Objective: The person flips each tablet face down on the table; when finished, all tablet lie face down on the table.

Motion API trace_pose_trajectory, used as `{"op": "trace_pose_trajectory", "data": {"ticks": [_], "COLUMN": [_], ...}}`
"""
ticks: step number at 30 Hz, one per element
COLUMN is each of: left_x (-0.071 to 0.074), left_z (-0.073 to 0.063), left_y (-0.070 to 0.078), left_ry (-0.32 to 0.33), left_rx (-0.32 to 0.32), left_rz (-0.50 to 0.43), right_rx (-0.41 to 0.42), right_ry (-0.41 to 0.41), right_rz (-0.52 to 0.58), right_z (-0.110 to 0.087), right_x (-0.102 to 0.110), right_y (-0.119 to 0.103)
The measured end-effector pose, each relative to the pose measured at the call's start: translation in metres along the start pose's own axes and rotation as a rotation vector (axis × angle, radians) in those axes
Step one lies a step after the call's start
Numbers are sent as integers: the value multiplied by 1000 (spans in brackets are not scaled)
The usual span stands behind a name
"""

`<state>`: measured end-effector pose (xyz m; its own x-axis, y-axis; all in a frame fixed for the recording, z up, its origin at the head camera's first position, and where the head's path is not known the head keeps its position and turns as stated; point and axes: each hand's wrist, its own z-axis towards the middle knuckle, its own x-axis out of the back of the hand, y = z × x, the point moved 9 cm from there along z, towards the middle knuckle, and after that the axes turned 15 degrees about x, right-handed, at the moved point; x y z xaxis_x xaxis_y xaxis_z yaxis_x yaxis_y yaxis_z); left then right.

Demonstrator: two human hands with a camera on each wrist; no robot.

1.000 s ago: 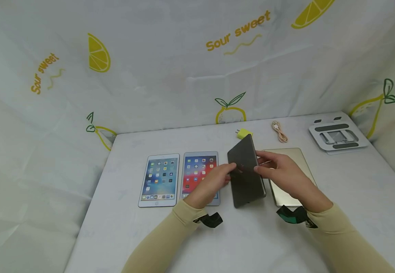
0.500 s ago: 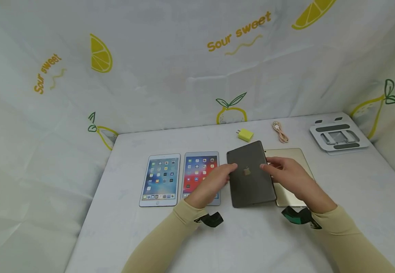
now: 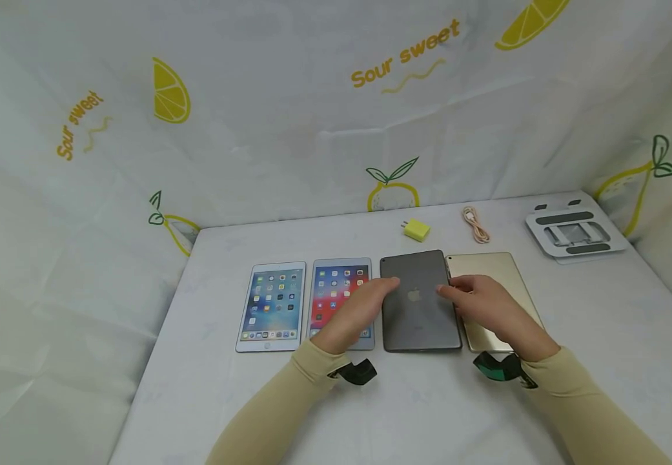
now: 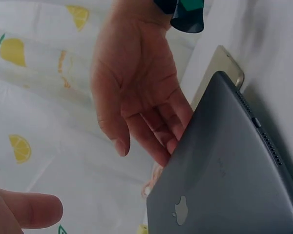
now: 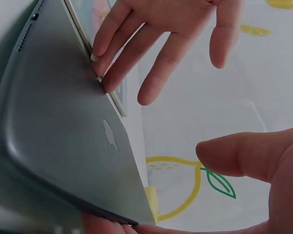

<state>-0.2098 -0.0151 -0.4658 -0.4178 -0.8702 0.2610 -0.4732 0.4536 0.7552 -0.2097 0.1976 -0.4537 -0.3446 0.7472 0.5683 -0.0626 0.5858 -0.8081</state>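
A dark grey tablet (image 3: 419, 323) lies back up, flat or nearly flat, with its apple logo facing up. My left hand (image 3: 356, 313) is at its left edge; the right wrist view shows this hand's (image 5: 156, 44) fingers straight at the edge and its thumb well apart. At the opposite edge is my right hand (image 3: 489, 310). Its fingertips touch that edge in the left wrist view, where the hand (image 4: 136, 83) has its thumb off the tablet. Under my left hand, a white tablet with a red and blue screen (image 3: 330, 303) is partly covered. A gold tablet (image 3: 507, 278) lies beneath my right hand.
Another white tablet with a lit blue screen (image 3: 273, 303) lies at the far left of the row. Behind the tablets are a yellow charger plug (image 3: 416, 230) and a coiled cable (image 3: 476, 226). A folded silver stand (image 3: 574, 231) occupies the back right corner.
The grey tablet was held tilted up on edge, then came down to the table with its back up. Both thumbs have come off it; the hands stay beside its edges.
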Motion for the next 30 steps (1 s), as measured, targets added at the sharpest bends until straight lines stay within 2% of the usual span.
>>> {"op": "trace_pose_trajectory", "data": {"ticks": [13,21,30], "left_x": [1,1,1], "left_z": [-1,-1,-3], "left_y": [3,2,5], "left_ry": [-3,-13,-9], "left_rx": [-11,4,-16], "left_rz": [10,9,17], "right_rx": [12,29,42], "right_ry": [-3,-19,-10], "right_rz": [-28,-95,-119], "right_z": [2,0,0], "right_x": [-5,-10,-11], "right_y": [0,-7,-10]}}
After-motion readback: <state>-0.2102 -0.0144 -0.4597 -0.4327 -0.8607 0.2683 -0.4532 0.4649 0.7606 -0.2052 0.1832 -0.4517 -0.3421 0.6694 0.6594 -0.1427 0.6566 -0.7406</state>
